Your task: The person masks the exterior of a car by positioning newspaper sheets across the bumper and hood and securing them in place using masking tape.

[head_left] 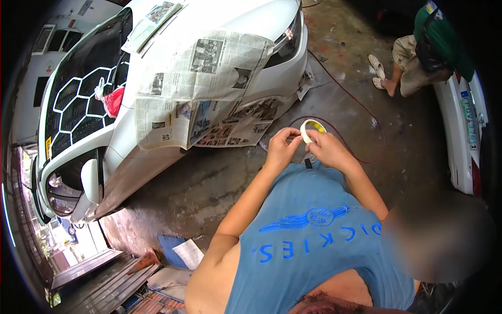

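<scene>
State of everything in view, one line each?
tape roll: held upright, partly hidden by fingers
left hand: fingertips pinched at roll's edge
right hand: gripping roll
newspaper: spread over car's front side, creased
white car: partly covered
red cloth: bunched by windshield
hose: loosely curved on floor

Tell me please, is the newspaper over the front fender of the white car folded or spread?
Spread: the newspaper lies in wide, opened sheets over the white car, print and photos showing.

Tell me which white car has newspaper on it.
The left-hand white car, as seen in the picture: newspaper sheets cover part of its front. The right-hand white car shows none on its visible part.
</scene>
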A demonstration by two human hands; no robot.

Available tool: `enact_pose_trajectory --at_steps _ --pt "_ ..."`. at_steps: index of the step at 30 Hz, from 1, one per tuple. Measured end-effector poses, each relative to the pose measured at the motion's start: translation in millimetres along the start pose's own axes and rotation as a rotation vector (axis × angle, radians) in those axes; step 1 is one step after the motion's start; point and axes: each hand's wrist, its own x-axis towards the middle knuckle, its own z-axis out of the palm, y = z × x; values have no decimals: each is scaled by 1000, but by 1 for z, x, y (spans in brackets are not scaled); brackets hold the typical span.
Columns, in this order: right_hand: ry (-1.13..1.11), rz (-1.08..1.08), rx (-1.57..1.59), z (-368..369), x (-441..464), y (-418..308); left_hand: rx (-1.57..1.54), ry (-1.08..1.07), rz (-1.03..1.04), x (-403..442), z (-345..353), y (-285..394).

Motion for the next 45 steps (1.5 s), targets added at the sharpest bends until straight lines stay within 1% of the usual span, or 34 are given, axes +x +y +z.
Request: enact_pose_trajectory --at_steps 1,4,7,9,10,13,16,19,21,23,28,32,34,35,37,41,43,45 --pt "6 1 9 1 -1 -1 -9 -5 -4 -2 0 1" --pt "-64 132 47 -7 -8 -17 -20 -10 -9 -4 1 5" --pt "1 13 -18 0 -10 1 -7 3 -4 -6 0 8" --pt "7 4 16 2 -9 9 1 20 12 -4 0 9" --pt "9 -4 33 3 -9 11 -43 71 -27 -6 4 12" --pt "18 18 208 5 -9 10 50 85 144 -10 4 29" --pt "16 34 233 5 -13 7 220 119 357 -13 2 21" --pt "39 -26 109 -1 -21 -6 285 125 381 -16 0 20" --pt "10 -56 30 -7 -25 -8 143 98 210 -20 0 34" --pt "-35 -80 -8 -13 -28 -12 42 66 131 -20 -3 27" --pt "-111 -51 15 -17 -30 -11 -3 21 50 -22 -6 26" --pt "-90 -58 -6 -15 -30 -10 -2 -18 -31 -19 -6 24" --pt "-52 -74 -16 -15 -29 -14 -28 62 37 -19 2 24" --pt "-52 -68 -77 -16 -29 -19 -42 99 70 -18 4 25" --pt "-51 -53 -196 -19 -29 -30 10 57 27 -17 1 31" --pt "17 -268 -258 -20 -26 -25 17 48 6 -14 1 28" --pt "16 -394 -310 -24 -22 -19 67 40 45 -14 1 25" --pt "35 -440 -315 -23 -20 -11 110 20 66 -14 0 26"
